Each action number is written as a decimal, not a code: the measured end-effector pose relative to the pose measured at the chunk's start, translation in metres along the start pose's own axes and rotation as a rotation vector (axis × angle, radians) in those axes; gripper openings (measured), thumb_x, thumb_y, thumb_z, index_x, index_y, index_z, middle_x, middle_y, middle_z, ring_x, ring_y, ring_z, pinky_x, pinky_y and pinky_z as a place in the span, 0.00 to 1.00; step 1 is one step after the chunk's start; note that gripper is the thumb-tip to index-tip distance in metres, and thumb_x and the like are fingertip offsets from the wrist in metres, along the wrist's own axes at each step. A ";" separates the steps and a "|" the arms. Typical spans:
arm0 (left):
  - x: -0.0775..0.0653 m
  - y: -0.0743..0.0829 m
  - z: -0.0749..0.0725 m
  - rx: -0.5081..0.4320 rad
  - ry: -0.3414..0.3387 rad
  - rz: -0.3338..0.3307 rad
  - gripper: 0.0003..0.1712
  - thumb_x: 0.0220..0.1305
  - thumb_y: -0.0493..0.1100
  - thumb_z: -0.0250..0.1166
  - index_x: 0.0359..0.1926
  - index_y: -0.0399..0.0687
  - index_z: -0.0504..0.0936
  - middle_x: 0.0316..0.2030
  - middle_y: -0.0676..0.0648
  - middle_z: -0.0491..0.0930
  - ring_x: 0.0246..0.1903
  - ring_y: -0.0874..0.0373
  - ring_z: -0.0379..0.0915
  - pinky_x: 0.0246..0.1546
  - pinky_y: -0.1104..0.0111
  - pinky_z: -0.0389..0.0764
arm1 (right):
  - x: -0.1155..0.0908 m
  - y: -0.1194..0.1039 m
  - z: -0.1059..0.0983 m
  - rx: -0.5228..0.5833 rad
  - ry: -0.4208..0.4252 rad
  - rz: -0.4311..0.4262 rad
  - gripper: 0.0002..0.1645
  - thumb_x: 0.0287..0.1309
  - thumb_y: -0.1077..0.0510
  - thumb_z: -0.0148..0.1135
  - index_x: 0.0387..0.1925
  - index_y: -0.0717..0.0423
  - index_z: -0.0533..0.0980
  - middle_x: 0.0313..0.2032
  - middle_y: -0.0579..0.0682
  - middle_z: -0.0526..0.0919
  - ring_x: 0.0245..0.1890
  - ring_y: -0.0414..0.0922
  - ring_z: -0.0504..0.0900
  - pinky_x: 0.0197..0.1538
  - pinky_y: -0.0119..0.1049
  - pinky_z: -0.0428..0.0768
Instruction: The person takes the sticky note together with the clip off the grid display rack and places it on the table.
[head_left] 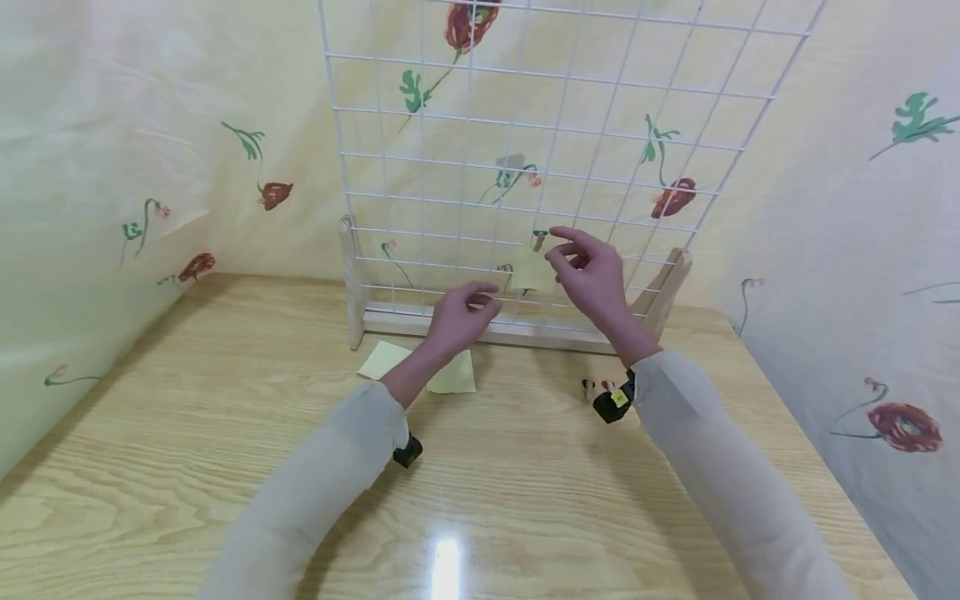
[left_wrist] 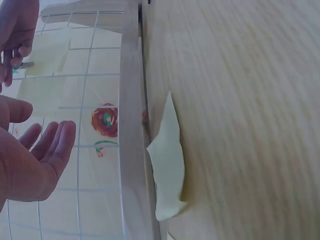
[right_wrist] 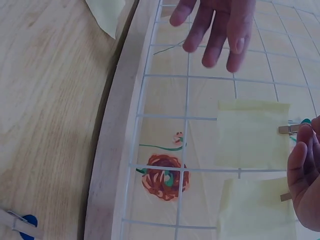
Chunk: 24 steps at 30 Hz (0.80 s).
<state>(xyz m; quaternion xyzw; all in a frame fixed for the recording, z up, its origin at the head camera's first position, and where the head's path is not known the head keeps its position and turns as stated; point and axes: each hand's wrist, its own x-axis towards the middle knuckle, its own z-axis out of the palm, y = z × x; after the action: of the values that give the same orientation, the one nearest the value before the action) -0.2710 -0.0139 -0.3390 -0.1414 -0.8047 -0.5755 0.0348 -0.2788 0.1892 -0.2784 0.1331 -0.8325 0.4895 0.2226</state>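
Observation:
A yellow sticky note (head_left: 531, 271) hangs on the white wire grid (head_left: 465, 162), with a small wooden clothespin (right_wrist: 287, 129) with a green ornament at its edge. My right hand (head_left: 592, 271) is beside that clothespin, its thumb and forefinger apart. The fingertips are very near the ornament; contact is unclear. Another yellow note (right_wrist: 256, 212) hangs alongside, with a second clothespin (right_wrist: 285, 197) partly behind the right hand; in the head view this hand hides them. My left hand (head_left: 461, 317) hovers in front of the lower grid, fingers loosely bent, holding nothing.
Yellow sheets (head_left: 453, 375) lie on the wooden table (head_left: 487, 483) by the grid's base, partly behind the left forearm. Small clothespins (head_left: 588, 388) lie near the right wrist, one with a blue ornament (right_wrist: 27, 227). Wooden feet (head_left: 352, 283) support the grid before a flowered cloth.

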 end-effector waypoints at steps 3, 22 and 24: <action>0.004 0.004 0.004 0.010 0.012 0.006 0.22 0.65 0.44 0.62 0.59 0.51 0.76 0.47 0.44 0.83 0.42 0.51 0.81 0.40 0.66 0.83 | 0.003 -0.001 0.001 0.002 0.003 -0.008 0.19 0.61 0.56 0.61 0.54 0.51 0.79 0.36 0.57 0.85 0.23 0.48 0.80 0.20 0.27 0.74; 0.028 0.013 0.030 -0.031 0.103 -0.016 0.23 0.65 0.46 0.62 0.61 0.55 0.76 0.44 0.47 0.85 0.41 0.57 0.84 0.27 0.73 0.81 | 0.017 -0.004 0.009 0.005 -0.019 0.063 0.18 0.62 0.57 0.60 0.53 0.56 0.80 0.37 0.59 0.86 0.21 0.40 0.79 0.24 0.25 0.77; 0.030 0.014 0.031 -0.023 0.119 -0.014 0.22 0.65 0.46 0.62 0.60 0.55 0.77 0.43 0.47 0.85 0.39 0.58 0.84 0.26 0.73 0.81 | 0.017 -0.004 0.010 0.003 -0.021 0.064 0.18 0.63 0.57 0.60 0.52 0.56 0.80 0.37 0.59 0.86 0.21 0.39 0.78 0.23 0.25 0.77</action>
<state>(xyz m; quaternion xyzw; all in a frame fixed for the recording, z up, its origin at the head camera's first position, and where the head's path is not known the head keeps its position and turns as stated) -0.2923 0.0248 -0.3301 -0.1018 -0.7956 -0.5922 0.0770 -0.2940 0.1787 -0.2710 0.1122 -0.8379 0.4962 0.1978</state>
